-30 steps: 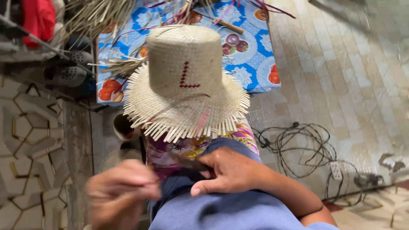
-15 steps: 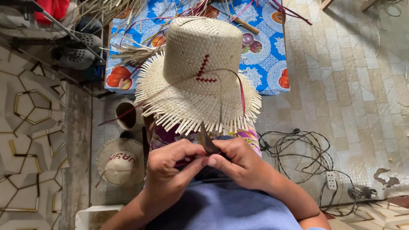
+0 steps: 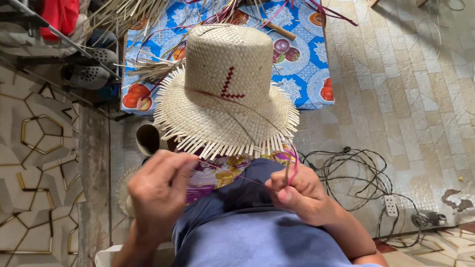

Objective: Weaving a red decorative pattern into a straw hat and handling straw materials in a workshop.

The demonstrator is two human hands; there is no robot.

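The unfinished straw hat (image 3: 225, 94) rests crown-up on the person's lap, just beyond both hands, its brim ending in loose, untrimmed strip ends and its crown carrying a red woven mark. The left hand (image 3: 159, 195) has its fingers curled together, pinching a thin dark-red strand (image 3: 232, 174) that runs across to the right hand (image 3: 303, 194); the right hand is closed in a fist on a pink strip (image 3: 295, 165) that rises toward the near edge of the brim. For a clean result, it seems best to keep the strand taut between the two hands, hold the strip flat rather than twisted, and work close to the brim edge so the loose ends do not splay. The floor is tiled: pale rectangular tiles on the right, a geometric gold-lined pattern on the left. A blue patterned cloth (image 3: 304, 69) lies at the far side, covered with loose straw and coloured strips. Dark sandals (image 3: 89, 74) sit at far left. Tangled cables (image 3: 356, 168) and a white power strip (image 3: 391, 205) lie to the right.
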